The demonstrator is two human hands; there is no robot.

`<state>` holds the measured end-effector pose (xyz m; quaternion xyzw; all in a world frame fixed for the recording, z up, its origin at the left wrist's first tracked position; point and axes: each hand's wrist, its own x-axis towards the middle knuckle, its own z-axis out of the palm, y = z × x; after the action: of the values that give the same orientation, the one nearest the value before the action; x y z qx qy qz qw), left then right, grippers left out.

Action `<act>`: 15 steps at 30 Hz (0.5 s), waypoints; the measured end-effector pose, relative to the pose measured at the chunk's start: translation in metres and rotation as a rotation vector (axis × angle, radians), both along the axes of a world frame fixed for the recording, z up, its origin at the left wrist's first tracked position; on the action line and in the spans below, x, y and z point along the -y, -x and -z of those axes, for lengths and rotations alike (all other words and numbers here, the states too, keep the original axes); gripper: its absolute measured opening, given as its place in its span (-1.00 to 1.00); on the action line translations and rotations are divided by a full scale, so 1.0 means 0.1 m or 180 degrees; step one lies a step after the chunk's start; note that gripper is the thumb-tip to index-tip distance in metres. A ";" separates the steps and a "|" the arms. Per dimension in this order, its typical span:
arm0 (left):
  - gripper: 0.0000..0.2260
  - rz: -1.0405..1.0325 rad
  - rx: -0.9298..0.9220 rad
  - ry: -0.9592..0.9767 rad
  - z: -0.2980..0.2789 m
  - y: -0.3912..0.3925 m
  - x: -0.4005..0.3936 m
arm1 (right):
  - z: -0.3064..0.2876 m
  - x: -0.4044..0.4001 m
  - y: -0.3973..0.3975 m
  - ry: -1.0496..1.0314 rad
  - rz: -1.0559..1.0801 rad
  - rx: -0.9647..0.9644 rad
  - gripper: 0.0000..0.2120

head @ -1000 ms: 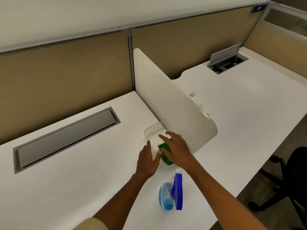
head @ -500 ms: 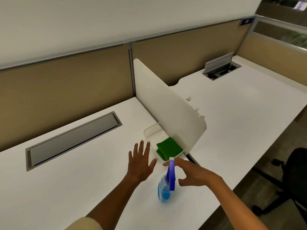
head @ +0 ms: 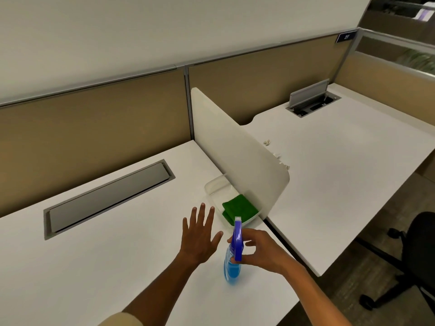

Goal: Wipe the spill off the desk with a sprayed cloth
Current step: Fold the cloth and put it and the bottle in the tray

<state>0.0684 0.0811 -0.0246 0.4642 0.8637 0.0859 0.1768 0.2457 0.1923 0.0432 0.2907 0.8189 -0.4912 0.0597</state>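
A folded green cloth (head: 240, 207) lies in a shallow clear tray (head: 215, 188) against the white divider. A spray bottle (head: 232, 267) with blue liquid and a dark blue trigger head stands upright on the white desk (head: 106, 243) just in front of the tray. My right hand (head: 261, 251) curls around the bottle's neck and head, thumb and fingers touching it. My left hand (head: 200, 236) hovers flat over the desk to the left of the bottle, fingers spread, holding nothing. No spill shows on the desk.
A white divider (head: 235, 151) stands between this desk and the neighbouring desk (head: 341, 165). A closed grey cable hatch (head: 108, 196) is set in the desk at left; an open one (head: 313, 102) sits far right. A black office chair (head: 416, 257) is at lower right.
Both hands left the green cloth in the tray. My right hand drew back to the spray bottle and closed around its head; my left hand spread open beside it.
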 end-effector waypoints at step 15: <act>0.06 -0.0124 -0.0082 -0.0032 -0.01 0.28 0.02 | -0.85 -0.45 0.50 -0.0513 0.0714 -0.1038 -0.57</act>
<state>0.0406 0.0786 -0.0241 0.4493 0.8743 0.0877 0.1616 0.1956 0.2373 0.1287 0.3004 0.8170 -0.4682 -0.1521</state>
